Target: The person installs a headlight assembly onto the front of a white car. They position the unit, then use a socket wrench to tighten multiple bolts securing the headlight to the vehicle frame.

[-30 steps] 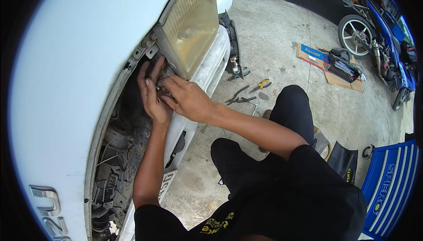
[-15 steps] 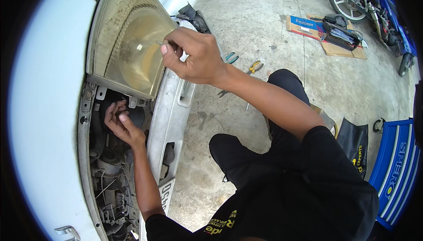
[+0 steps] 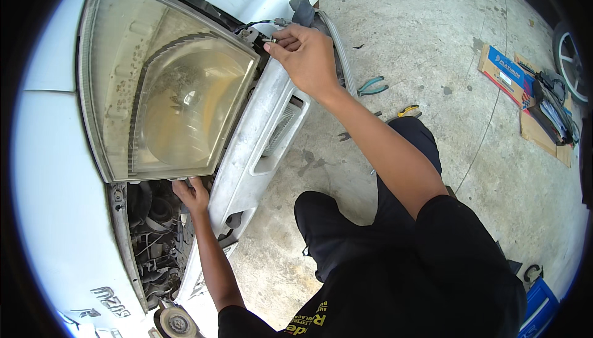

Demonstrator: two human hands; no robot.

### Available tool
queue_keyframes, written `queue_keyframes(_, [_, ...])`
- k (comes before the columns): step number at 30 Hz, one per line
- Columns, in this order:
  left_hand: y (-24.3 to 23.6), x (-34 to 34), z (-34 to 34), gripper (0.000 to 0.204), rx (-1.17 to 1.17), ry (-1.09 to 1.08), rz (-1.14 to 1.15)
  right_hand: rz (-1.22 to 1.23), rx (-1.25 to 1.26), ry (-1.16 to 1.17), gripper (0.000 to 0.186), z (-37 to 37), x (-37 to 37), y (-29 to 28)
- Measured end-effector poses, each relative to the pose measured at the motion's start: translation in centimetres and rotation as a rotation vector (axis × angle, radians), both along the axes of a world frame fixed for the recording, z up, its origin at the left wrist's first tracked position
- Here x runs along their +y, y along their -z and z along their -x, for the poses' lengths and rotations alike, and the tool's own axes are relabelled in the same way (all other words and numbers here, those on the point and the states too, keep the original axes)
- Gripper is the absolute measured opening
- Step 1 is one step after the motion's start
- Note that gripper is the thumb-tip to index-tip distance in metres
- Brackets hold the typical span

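Note:
A large yellowed headlight [image 3: 185,100] sits in the front corner of a white vehicle. My right hand [image 3: 307,59] is at its right upper corner, thumb and forefinger closed on a small bolt beside a metal mounting tab [image 3: 248,34]. The fingers mostly cover the bolt. A wire with a connector [image 3: 281,22] runs just behind this hand. My left hand [image 3: 194,196] reaches up under the headlight's lower edge, palm upward. Its fingertips are hidden behind the housing, so their grip does not show.
A white bumper [image 3: 238,168] runs diagonally beside the headlight. Below is an open engine cavity [image 3: 154,227]. On the concrete floor lie teal-handled pliers [image 3: 372,86] and yellow-handled pliers [image 3: 406,112]. Cardboard [image 3: 537,128] with tools is at right, near a wheel [image 3: 571,60].
My view has shifted toward the headlight. The right hand has gone from in front of the lens to the headlight's corner tab. The left hand's fingers have slipped under the lower edge.

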State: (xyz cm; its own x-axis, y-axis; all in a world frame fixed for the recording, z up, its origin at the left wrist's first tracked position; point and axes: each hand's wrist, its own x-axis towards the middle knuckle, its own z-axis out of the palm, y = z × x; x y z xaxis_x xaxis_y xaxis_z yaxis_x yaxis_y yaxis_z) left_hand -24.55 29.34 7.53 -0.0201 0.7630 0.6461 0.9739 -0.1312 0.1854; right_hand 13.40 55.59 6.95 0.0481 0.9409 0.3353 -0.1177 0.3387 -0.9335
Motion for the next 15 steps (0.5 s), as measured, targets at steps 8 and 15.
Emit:
queue_keyframes(8, [3.2,-4.4,5.6,0.041,-0.257,-0.258,0.066,-0.336,-0.119,0.166,0.021,1.9,3.9,2.1])
queue_keyframes(15, [3.8,-6.5,6.5,0.041,-0.247,-0.392,0.179,-0.419,-0.242,0.258,0.02,3.3,5.1,1.8])
